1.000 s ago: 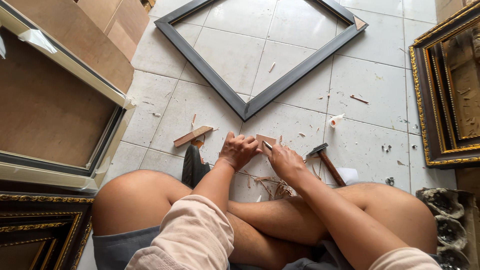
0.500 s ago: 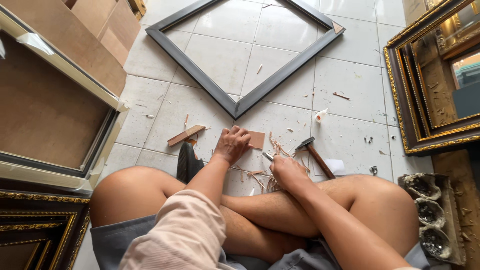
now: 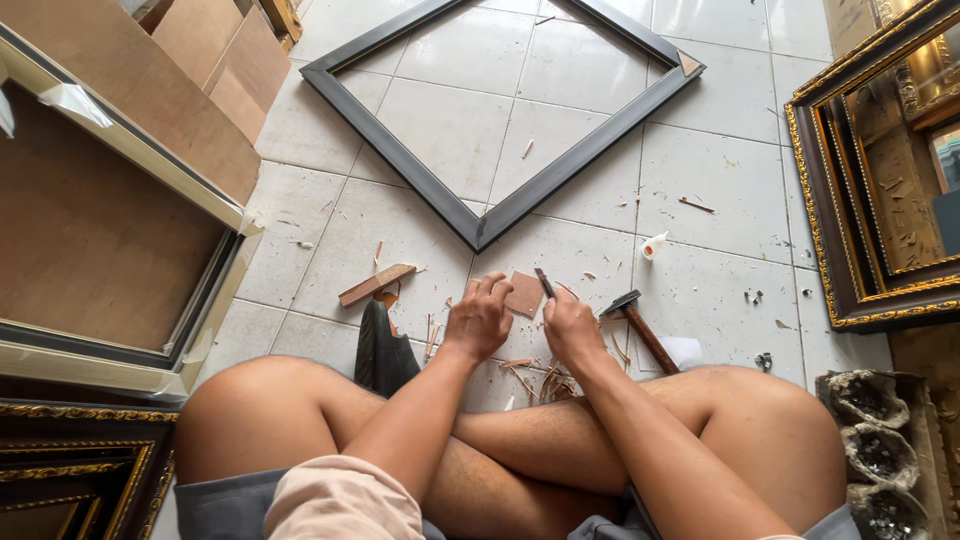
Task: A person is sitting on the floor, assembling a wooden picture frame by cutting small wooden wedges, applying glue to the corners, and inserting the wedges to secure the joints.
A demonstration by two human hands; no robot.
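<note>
Brown board piece [image 3: 523, 294]: flat on the tiled floor [image 3: 720, 210], just at 12 o'clock of both hands, below the near corner of the dark frame.
Left hand [image 3: 479, 318]: fingers curled down, tips touching the left edge of the board piece; not closed around anything.
Right hand [image 3: 572, 326]: clamped on a thin dark blade tool [image 3: 544, 282], tip pointing to 12 o'clock, at the board piece's right edge.
Hammer [image 3: 634, 326]: lying on the floor at 3 o'clock of the right hand, head toward the hand, wooden handle running to 4 o'clock, over a white sheet.
Dark frame [image 3: 500, 215]: empty square frame lying diamond-wise on the floor, 12 o'clock from the hands, apart from the board piece.
Wood strip [image 3: 376, 285]: at 10 o'clock of the left hand, near.
Shavings [image 3: 535, 375]: scattered between the hands and the crossed legs.
Gold ornate frame [image 3: 860, 230]: at 2 o'clock, well apart.
Backed frames [image 3: 110, 230]: stacked at 9 o'clock, brown backing up.
</note>
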